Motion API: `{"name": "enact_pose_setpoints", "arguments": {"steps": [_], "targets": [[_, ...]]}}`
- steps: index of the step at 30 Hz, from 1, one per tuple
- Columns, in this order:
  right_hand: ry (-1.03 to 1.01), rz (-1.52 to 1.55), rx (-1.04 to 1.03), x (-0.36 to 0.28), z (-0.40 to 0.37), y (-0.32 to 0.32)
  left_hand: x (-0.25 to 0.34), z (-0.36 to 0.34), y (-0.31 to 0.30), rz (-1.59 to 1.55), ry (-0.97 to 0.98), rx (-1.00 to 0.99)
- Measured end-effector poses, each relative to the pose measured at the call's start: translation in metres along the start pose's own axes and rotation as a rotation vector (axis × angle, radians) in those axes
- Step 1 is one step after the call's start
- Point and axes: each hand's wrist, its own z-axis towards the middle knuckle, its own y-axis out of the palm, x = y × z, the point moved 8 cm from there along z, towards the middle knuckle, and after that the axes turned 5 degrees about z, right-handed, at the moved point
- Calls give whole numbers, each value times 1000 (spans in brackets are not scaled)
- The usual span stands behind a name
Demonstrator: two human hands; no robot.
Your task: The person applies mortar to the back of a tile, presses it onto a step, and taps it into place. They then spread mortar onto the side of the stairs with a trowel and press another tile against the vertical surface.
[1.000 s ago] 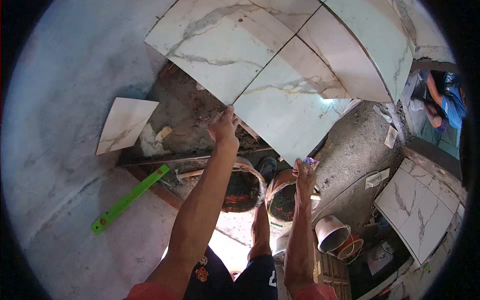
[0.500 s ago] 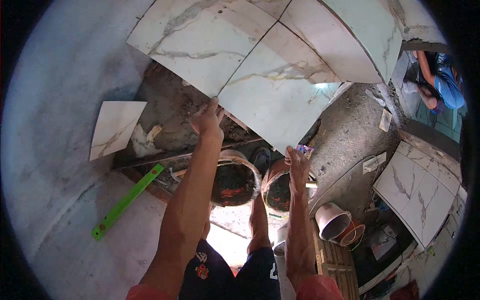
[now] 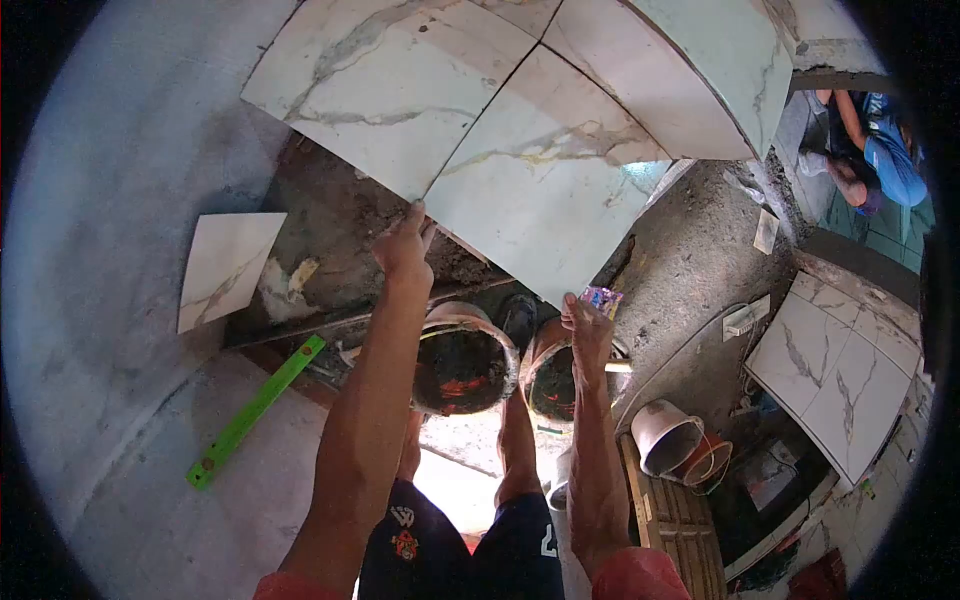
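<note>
A white marble-patterned tile [image 3: 545, 190] lies beside other laid tiles, with a narrow dark joint between it and the tile [image 3: 390, 100] to its left. My left hand [image 3: 405, 247] grips the tile's left corner, its fingertips at the joint. At the near corner, my right hand [image 3: 588, 325] pinches the edge between thumb and fingers. The undersides of the fingers are hidden below the tile. Below my hands stand two buckets, a left one [image 3: 515, 365] and a right one [image 3: 545, 345], holding dark wet mix. A small colourful packet [image 3: 603, 299] is beside my right hand.
A green level [image 3: 255, 412] and a cut tile piece [image 3: 230, 270] are on the left. Tipped buckets [image 3: 668, 438], a wooden panel [image 3: 675, 510] and more tiles [image 3: 840, 370] are at the right. Another person [image 3: 880, 150] sits at the upper right.
The view has shifted slightly, so the tiles sit a little further left and up. Both hands keep their hold on the tile corners, and the tile looks unmoved against its neighbours.
</note>
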Motion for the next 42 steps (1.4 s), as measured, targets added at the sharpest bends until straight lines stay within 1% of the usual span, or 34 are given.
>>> {"name": "enact_pose_setpoints", "arguments": {"steps": [1,5,7,8,10,13,15,17,23,25,28,31,35,36,37,38,39,41,42], "targets": [[8,4,0,0,0,0,-1,1,1,-3,-5,-30],[-2,48,-19,-7,-3,2,-5,10,-3,-9,4,-21],[-8,82,-56,-2,-2,5,-6,7,-5,2,8,22],[8,65,-35,-6,-4,4,-5,7,-6,1,15,23],[24,26,-21,-11,-5,3,-2,5,-2,15,10,-49],[17,82,-52,-5,-2,3,-3,1,-2,-28,-1,-3],[-2,77,-53,-6,0,4,-5,5,-5,-23,5,-25],[-14,-20,-16,-7,1,1,-5,7,-4,-17,9,-48],[-10,29,-21,-3,1,1,-8,8,-2,-27,-8,-65],[-3,29,-23,-1,1,1,-4,3,-3,-10,5,-19],[-4,14,-1,2,2,-2,-8,12,-6,-9,-13,-61],[8,43,-21,4,2,-1,-3,7,-3,22,-13,-93],[72,95,-38,3,2,1,-5,11,-3,34,-58,-127],[3,-65,-46,-5,4,-2,-3,11,-4,37,-57,-113],[-61,-225,-64,-9,2,-2,-4,10,-3,59,-88,-148],[-15,-22,-42,-1,0,-1,-2,7,-3,80,-117,-178],[-5,-22,-66,-1,-2,3,4,9,-6,79,-110,-153],[2,47,-40,-6,-1,0,12,6,0,190,-130,-184],[7,95,-59,-4,0,0,19,1,4,226,-112,-215]]}}
